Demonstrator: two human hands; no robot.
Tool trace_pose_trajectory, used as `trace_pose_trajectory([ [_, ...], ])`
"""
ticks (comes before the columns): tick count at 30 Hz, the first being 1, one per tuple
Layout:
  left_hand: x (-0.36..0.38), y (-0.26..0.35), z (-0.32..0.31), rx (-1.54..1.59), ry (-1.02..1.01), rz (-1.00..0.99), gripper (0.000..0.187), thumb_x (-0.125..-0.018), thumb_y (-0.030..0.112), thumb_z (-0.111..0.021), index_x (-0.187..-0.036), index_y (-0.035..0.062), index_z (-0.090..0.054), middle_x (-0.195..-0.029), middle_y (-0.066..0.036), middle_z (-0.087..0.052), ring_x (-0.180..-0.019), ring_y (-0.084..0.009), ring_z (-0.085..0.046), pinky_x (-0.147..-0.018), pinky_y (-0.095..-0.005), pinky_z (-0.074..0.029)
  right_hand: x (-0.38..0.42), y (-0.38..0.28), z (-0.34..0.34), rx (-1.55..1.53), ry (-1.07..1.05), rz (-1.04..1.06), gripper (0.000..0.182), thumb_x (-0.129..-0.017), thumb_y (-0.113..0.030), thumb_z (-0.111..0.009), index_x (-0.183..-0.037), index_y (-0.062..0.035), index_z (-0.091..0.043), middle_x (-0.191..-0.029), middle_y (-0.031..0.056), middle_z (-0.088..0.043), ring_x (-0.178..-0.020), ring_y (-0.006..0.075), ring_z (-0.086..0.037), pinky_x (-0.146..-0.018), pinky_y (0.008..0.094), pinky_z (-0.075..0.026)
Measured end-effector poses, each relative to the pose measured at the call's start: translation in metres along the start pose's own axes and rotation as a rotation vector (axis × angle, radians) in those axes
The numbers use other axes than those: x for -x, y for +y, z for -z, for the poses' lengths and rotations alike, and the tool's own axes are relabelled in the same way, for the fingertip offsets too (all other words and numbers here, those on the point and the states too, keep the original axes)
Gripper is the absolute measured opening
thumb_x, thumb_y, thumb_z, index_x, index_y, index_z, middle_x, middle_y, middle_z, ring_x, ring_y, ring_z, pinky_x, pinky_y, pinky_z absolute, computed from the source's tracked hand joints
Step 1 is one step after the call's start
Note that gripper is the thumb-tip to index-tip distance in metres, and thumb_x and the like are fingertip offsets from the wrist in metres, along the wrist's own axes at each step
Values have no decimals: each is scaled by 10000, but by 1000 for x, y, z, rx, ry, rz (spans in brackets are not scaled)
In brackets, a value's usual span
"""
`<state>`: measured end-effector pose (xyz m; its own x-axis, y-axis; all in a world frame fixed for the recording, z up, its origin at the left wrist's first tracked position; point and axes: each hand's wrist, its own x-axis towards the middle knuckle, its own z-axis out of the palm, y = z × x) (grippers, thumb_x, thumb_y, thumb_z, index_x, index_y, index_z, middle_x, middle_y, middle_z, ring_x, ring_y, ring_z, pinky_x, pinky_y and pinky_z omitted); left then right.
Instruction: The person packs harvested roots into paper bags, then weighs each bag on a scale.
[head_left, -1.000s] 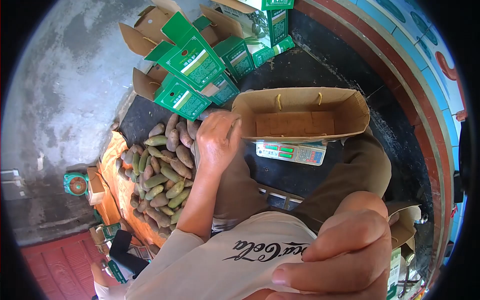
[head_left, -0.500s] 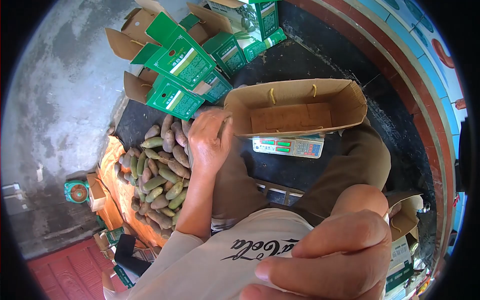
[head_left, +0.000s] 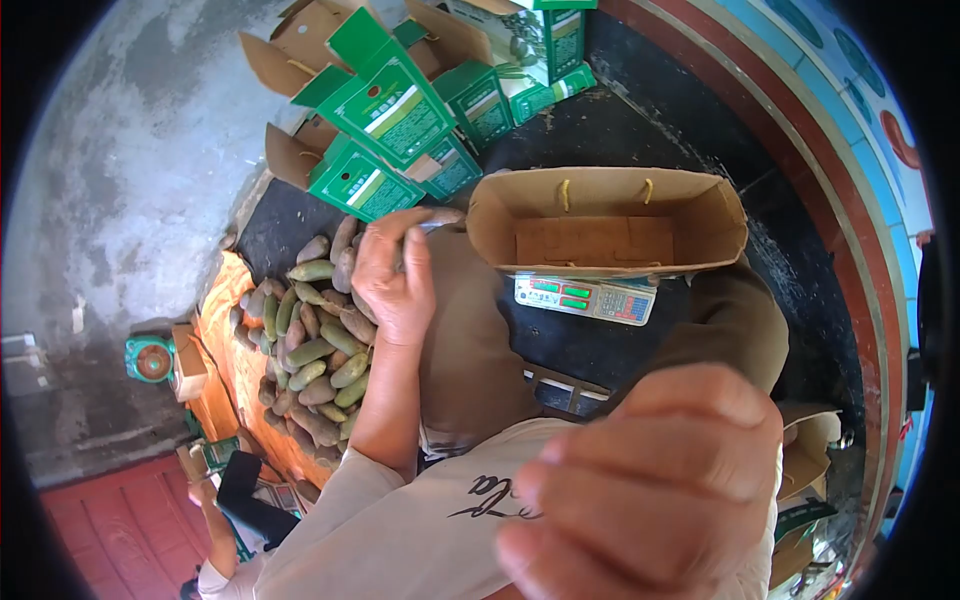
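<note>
My left hand (head_left: 395, 275) is over my bent knee, thumb and fingers apart, with nothing in it. The fingers point towards the near left corner of an open cardboard carton (head_left: 595, 240), which has yellow cord handles and sits on a digital scale (head_left: 585, 300) with lit green displays. Large and blurred, my right hand (head_left: 650, 480) is close to the camera in front of my shirt. Its fingers are loosely curled and nothing shows in them. Beside my left forearm lies a heap of oblong green and brownish root vegetables (head_left: 310, 350).
Green printed cartons (head_left: 385, 110) stand with flaps up at the back left. An orange sheet (head_left: 220, 350) lies under the heap. A small green fan (head_left: 150, 358) is by the wall. At the lower left, another person's arm (head_left: 218, 530) shows near more cartons.
My left hand has drawn back a little to the left, away from the carton. My right hand has risen slightly, its fingers more curled. The view has shifted slightly.
</note>
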<state>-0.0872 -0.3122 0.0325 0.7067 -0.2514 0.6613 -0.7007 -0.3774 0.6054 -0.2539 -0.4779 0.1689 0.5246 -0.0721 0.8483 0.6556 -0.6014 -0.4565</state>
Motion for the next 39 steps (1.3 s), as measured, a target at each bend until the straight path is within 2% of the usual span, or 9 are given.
trace_pose_trajectory([
  [3,4,-26,27,-176,97,114,138,-904,82,-540,-909,12,-659,-845,-106,-665,-826,-239,-630,-771,-327,-483,0,13,-10,87,7,-90,111,-710,-55,-636,-799,-122,-640,-747,-11,-590,-640,160,-527,-546,295,-339],
  [5,15,-47,40,-137,124,275,139,-906,103,-558,-903,-1,-650,-826,-110,-661,-778,-208,-621,-726,-314,-482,2,32,-11,161,-68,-120,168,-740,33,-597,-884,-53,-610,-788,81,-604,-661,235,-554,-588,325,-420],
  [8,52,-107,55,-137,103,414,148,-894,111,-581,-911,-21,-645,-781,-121,-652,-693,-194,-603,-665,-321,-479,16,73,-9,260,-198,-63,183,-735,-31,-654,-912,-22,-605,-808,111,-594,-665,276,-572,-595,362,-460],
  [11,111,-163,63,-343,6,474,153,-861,148,-599,-886,7,-653,-814,-195,-648,-733,-304,-642,-687,-366,-498,47,97,-16,380,-288,-193,119,-753,-9,-644,-858,-30,-593,-771,107,-577,-665,289,-567,-607,370,-458],
  [15,203,-206,66,-499,-229,724,214,-818,219,-623,-918,32,-657,-871,-209,-652,-838,-358,-645,-745,-407,-509,95,128,-22,471,-401,-348,73,-777,-11,-636,-809,-19,-571,-770,124,-564,-703,314,-568,-632,393,-459],
  [23,299,-212,92,-726,-574,1323,452,-779,328,-637,-1164,97,-580,-1140,-209,-602,-1077,-354,-573,-930,-429,-451,121,148,-34,538,-535,-474,61,-805,-46,-621,-785,-16,-571,-765,140,-553,-738,329,-572,-661,412,-464],
  [30,312,-212,117,-901,-639,1448,753,-743,315,-710,-1391,138,-368,-1406,-153,-376,-1309,-324,-360,-1049,-403,-357,131,153,-48,533,-661,-496,88,-803,-89,-636,-774,-32,-575,-764,126,-557,-737,318,-574,-656,415,-464],
  [34,333,-222,132,-901,-554,1589,964,-648,552,-748,-1410,144,-321,-1407,-134,-381,-1309,-318,-361,-1035,-423,-368,137,155,-53,538,-701,-499,100,-805,-102,-638,-771,-35,-572,-764,126,-558,-737,319,-574,-656,416,-465],
  [39,350,-233,146,-869,-625,1671,799,-785,370,-635,-1448,149,-249,-1413,-142,-374,-1328,-301,-345,-1054,-423,-348,144,160,-57,566,-742,-506,112,-825,-120,-628,-783,-33,-571,-767,129,-557,-743,323,-572,-660,419,-465],
])
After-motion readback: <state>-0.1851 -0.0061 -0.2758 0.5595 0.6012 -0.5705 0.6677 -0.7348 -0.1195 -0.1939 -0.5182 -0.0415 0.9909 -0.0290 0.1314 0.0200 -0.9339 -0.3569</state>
